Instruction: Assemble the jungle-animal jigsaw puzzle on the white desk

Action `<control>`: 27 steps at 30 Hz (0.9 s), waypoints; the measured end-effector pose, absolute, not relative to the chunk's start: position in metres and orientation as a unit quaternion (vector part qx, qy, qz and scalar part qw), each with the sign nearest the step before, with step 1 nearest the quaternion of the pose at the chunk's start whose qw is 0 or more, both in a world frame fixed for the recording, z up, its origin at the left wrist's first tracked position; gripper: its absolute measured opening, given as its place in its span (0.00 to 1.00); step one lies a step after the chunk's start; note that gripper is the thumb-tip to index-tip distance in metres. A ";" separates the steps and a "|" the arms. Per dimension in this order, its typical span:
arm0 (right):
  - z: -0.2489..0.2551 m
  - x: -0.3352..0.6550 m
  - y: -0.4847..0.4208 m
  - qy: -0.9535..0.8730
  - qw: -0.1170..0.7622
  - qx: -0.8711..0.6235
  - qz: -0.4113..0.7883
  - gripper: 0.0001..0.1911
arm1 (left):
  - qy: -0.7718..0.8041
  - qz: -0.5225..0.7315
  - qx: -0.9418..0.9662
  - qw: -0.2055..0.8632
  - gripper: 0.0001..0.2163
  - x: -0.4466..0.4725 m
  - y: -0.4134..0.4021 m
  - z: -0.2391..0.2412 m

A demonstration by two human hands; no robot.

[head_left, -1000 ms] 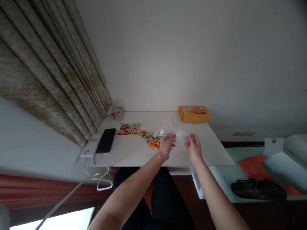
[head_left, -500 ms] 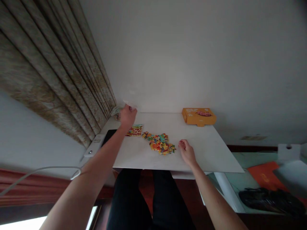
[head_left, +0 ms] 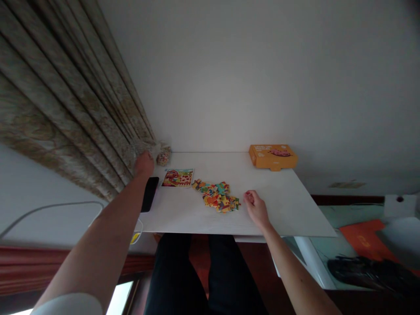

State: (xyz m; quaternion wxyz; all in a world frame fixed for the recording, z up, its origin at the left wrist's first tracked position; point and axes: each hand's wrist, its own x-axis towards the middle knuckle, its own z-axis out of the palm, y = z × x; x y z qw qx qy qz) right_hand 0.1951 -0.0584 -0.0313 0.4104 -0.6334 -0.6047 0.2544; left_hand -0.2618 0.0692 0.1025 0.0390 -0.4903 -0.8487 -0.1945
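My left hand (head_left: pixel 143 163) is at the far left corner of the white table, its fingers closed on a clear plastic bag (head_left: pixel 141 147) that spreads up against the curtain. Just right of it stands a small see-through bag with patterned contents (head_left: pixel 163 155). My right hand (head_left: pixel 256 209) rests loosely curled on the table, with nothing visible in its fingers. Close to its left lies a heap of colourful jigsaw puzzle pieces (head_left: pixel 218 197). A picture card with a farm scene (head_left: pixel 177 178) lies flat between the heap and my left hand.
An orange box (head_left: pixel 274 156) stands at the back right against the wall. A black phone (head_left: pixel 150 194) lies at the table's left edge, under my left forearm. A patterned curtain (head_left: pixel 75 87) hangs at left. Dark shoes (head_left: pixel 370 273) sit on a glass shelf at right.
My left hand has moved left and slightly down from above the picture card to the curtain with the clear plastic. Card and phone are now uncovered. My right hand has stayed in place.
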 end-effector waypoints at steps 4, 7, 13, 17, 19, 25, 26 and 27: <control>-0.030 0.194 -0.059 -0.605 0.412 -0.633 0.251 0.24 | -0.872 -0.156 -0.464 0.023 0.11 -0.264 0.072 0.095; -0.027 0.194 -0.060 -0.606 0.414 -0.632 0.249 0.23 | -0.881 -0.147 -0.450 0.019 0.19 -0.260 0.074 0.093; -0.023 0.193 -0.061 -0.616 0.406 -0.626 0.254 0.24 | -0.876 -0.189 -0.444 -0.001 0.49 -0.227 0.070 0.093; -0.023 0.192 -0.061 -0.619 0.399 -0.633 0.239 0.26 | -0.836 -0.225 -0.496 0.061 0.51 -0.185 0.043 0.083; -0.023 0.192 -0.061 -0.622 0.395 -0.635 0.233 0.27 | -0.789 -0.251 -0.554 0.085 0.46 -0.160 0.021 0.069; -0.025 0.192 -0.062 -0.637 0.385 -0.628 0.225 0.29 | -0.620 -0.206 -0.757 -0.016 0.26 -0.089 -0.034 0.010; -0.025 0.192 -0.062 -0.643 0.382 -0.626 0.223 0.29 | -0.617 -0.193 -0.763 -0.023 0.25 -0.080 -0.038 0.003; -0.026 0.192 -0.063 -0.650 0.379 -0.622 0.217 0.29 | -0.616 -0.179 -0.767 -0.029 0.25 -0.074 -0.041 -0.002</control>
